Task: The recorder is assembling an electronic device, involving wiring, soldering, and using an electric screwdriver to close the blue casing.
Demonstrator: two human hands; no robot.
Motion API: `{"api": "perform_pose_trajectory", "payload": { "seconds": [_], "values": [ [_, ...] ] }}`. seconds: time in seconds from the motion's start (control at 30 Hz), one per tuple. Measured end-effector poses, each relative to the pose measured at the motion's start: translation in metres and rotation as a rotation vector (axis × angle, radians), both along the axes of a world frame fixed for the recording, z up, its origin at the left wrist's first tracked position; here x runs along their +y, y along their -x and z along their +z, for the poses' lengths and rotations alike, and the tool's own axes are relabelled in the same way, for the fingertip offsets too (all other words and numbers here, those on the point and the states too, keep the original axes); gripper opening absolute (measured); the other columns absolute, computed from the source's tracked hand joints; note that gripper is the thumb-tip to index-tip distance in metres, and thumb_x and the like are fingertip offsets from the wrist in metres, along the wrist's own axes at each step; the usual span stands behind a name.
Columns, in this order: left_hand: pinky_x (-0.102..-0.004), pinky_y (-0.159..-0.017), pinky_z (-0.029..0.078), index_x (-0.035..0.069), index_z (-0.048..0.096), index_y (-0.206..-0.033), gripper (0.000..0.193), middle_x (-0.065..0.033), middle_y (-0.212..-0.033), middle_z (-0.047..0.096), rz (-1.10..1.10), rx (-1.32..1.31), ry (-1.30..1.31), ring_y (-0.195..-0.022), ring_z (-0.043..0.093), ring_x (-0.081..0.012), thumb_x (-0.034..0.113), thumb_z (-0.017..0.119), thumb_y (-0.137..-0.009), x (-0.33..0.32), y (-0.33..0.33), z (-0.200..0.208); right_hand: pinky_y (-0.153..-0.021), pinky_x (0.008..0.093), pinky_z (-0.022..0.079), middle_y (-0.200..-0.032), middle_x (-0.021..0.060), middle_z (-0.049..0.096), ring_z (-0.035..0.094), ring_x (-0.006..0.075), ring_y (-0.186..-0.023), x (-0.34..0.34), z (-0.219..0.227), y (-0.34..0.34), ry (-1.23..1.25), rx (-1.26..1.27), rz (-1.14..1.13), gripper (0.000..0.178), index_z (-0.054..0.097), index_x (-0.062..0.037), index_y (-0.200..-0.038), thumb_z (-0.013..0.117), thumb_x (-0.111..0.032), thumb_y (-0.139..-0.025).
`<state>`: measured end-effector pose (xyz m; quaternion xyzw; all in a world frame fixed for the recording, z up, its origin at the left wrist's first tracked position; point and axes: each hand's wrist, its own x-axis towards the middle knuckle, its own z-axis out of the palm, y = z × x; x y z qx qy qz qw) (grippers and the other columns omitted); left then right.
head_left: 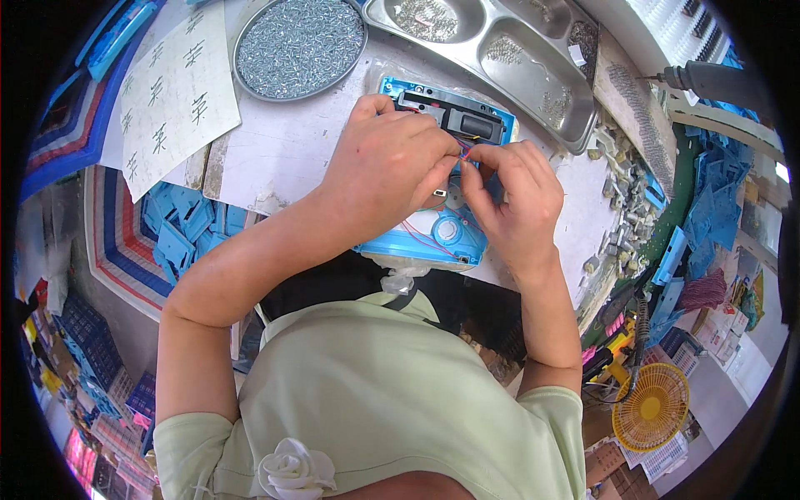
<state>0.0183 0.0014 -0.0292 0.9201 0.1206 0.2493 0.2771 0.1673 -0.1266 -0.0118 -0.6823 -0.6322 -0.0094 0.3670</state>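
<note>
In front of me on the white bench lies a light-blue plastic housing (400, 244), open side up. A black rectangular part (477, 125) sits in its far end, and a round blue ring (447, 230) in its near end. Thin red wires (422, 237) run across the near part. Over the middle of the housing, my left hand (392, 158) pinches thin coloured wires with thumb and forefinger. Facing it, my right hand (518, 190) pinches at the same wires, fingertips almost touching the left ones. The exact wire ends are hidden between my fingers.
A round metal dish of screws (300, 48) stands at the far left beside a handwritten sheet (173, 96). A divided steel tray (546, 83) with small screws is at the far right. Small pale parts (618, 200) line the right edge; an electric screwdriver (708, 81) hangs above.
</note>
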Motion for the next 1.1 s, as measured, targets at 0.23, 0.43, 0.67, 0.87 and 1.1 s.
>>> {"api": "perform_pose_trajectory", "payload": {
  "seconds": [0.23, 0.43, 0.67, 0.87, 1.1],
  "values": [
    [-0.0407, -0.087, 0.039, 0.012, 0.07, -0.093, 0.016, -0.002, -0.083, 0.063, -0.021, 0.002, -0.024, -0.082, 0.062, -0.0211, 0.017, 0.077, -0.079, 0.0, 0.001, -0.001, -0.058, 0.0367, 0.049, -0.074, 0.0056, 0.06, 0.06, 0.0245, -0.068, 0.001, 0.012, -0.011, 0.142, -0.173, 0.054, 0.019, 0.064, -0.007, -0.084, 0.077, -0.005, -0.07],
    [-0.0408, -0.087, 0.04, 0.012, 0.071, -0.094, 0.018, -0.0017, -0.085, 0.063, -0.037, 0.002, -0.089, -0.082, 0.062, -0.0209, 0.016, 0.078, -0.078, 0.0, 0.003, 0.0, -0.057, 0.0367, 0.05, -0.074, 0.0034, 0.06, 0.061, 0.0237, -0.069, 0.004, 0.022, -0.015, 0.248, -0.307, 0.116, 0.015, 0.063, -0.009, -0.082, 0.075, -0.009, -0.072],
    [-0.042, -0.09, 0.04, 0.01, 0.073, -0.097, 0.021, -0.002, -0.087, 0.062, -0.023, -0.069, -0.104, -0.085, 0.061, -0.0199, 0.016, 0.079, -0.078, -0.006, 0.011, -0.002, -0.053, 0.0396, 0.05, -0.069, 0.0046, 0.063, 0.065, 0.0256, -0.065, 0.007, 0.03, -0.014, 0.397, -0.34, 0.116, 0.007, 0.065, -0.0097, -0.079, 0.07, -0.012, -0.074],
    [-0.0402, -0.087, 0.042, 0.011, 0.075, -0.089, 0.013, 0.0007, -0.088, 0.067, -0.057, -0.004, -0.139, -0.084, 0.064, -0.0178, 0.017, 0.075, -0.077, -0.003, 0.014, 0.002, -0.056, 0.0414, 0.053, -0.071, 0.0074, 0.067, 0.07, 0.0283, -0.067, 0.019, 0.039, -0.012, 0.563, -0.43, 0.161, 0.003, 0.068, -0.0096, -0.077, 0.067, -0.012, -0.075],
    [-0.0422, -0.093, 0.038, 0.013, 0.074, -0.098, 0.02, -0.0009, -0.085, 0.06, -0.112, -0.006, -0.098, -0.087, 0.06, -0.019, 0.018, 0.078, -0.078, 0.0, 0.016, 0.002, -0.059, 0.0422, 0.056, -0.073, 0.0084, 0.071, 0.072, 0.0306, -0.068, 0.023, 0.055, -0.008, 0.789, -0.443, 0.161, 0.009, 0.07, -0.007, -0.081, 0.067, -0.014, -0.077]
  ]
}}
